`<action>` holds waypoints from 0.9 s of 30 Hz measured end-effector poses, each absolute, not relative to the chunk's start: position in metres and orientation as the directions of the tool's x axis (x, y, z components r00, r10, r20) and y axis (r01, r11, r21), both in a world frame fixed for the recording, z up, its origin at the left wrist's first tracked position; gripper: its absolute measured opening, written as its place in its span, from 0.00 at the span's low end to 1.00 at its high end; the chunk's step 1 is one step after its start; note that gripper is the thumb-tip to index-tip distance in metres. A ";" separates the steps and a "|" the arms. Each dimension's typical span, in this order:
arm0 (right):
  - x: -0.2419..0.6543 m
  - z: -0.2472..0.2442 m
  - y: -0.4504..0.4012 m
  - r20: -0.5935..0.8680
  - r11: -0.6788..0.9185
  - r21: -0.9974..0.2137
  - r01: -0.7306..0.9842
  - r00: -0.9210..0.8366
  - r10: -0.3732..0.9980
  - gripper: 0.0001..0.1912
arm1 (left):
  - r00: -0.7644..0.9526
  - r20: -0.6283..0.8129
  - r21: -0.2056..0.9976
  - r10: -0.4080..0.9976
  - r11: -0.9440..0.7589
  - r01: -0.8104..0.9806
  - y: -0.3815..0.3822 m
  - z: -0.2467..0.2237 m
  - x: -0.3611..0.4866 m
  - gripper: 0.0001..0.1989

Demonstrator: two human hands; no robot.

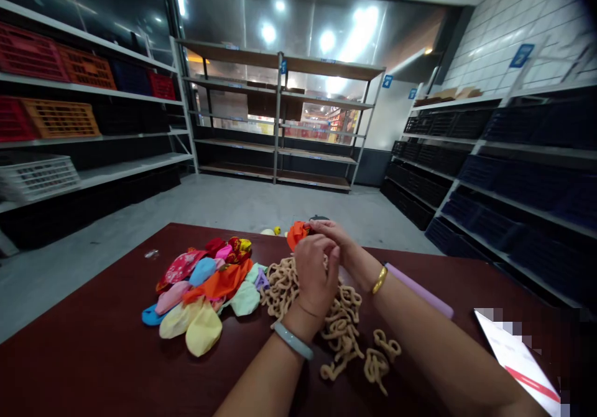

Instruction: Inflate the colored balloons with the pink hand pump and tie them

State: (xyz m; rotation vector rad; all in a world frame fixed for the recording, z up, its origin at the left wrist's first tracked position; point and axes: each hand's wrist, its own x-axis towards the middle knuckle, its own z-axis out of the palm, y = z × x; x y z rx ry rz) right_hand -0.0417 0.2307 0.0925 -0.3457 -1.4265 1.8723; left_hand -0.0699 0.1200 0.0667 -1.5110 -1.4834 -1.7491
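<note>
Over the far side of the table, both my hands are close together. My right hand [330,230], with a gold bangle at the wrist, pinches a bunched orange cloth piece [297,235]. My left hand [317,271], wearing a pale green bangle, is closed right beside that cloth; its fingertips are hidden. Beneath the hands lies a pile of tan, curly, cord-like strands [281,283], with a few loose curls [375,367] nearer me. To the left is a heap of small cloth pouches [219,283] in red, orange, pink, blue, yellow and mint.
A lilac cylinder [420,289] lies on the dark red table [93,342] to the right, near a white sheet or screen [513,355]. A small clear item [152,254] is at far left. Shelves with crates [60,118] line the sides; a rack [278,118] stands at the back.
</note>
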 end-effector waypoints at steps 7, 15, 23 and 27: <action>0.030 0.087 0.233 0.129 -0.173 -0.925 -0.338 -0.708 0.694 0.20 | -0.464 0.753 0.610 0.466 -0.232 0.758 0.141 0.057 -0.079 0.15; 0.074 0.060 0.235 0.252 0.058 -0.945 -0.321 -0.609 0.752 0.14 | -0.461 0.539 0.812 0.704 -0.291 0.506 0.144 0.049 -0.063 0.13; 0.104 0.065 0.242 0.535 0.552 -0.831 -0.074 -0.379 0.755 0.13 | -0.523 0.191 0.959 0.830 -0.273 -0.083 0.143 0.061 -0.045 0.13; 0.114 0.077 0.238 0.633 0.656 -0.752 -0.065 -0.346 0.692 0.14 | -0.260 -0.015 0.917 0.965 -0.090 -0.388 0.139 0.062 -0.033 0.18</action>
